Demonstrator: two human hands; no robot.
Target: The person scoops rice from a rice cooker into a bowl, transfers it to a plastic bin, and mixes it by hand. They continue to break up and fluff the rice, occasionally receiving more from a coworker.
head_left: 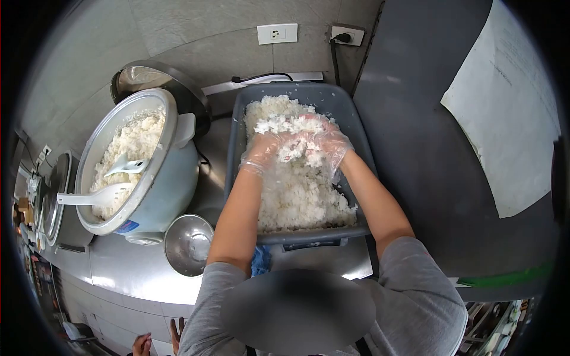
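Note:
A grey plastic tub point(237, 148) full of cooked white rice point(297, 199) sits on the steel counter against the wall. Both my hands wear clear plastic gloves and are inside the tub, over its middle. My left hand point(263, 152) and my right hand point(328, 144) are cupped side by side around a clump of rice point(295, 148), lifted slightly above the rest. Rice grains stick to the gloves.
To the left stands a large open rice cooker point(169, 184) holding rice and two white paddles point(95, 197). A steel bowl point(187, 244) sits at its base, with a blue cloth point(260, 261) beside it. Outlets point(277, 34) are on the wall. Another person's hand point(142, 344) shows at bottom left.

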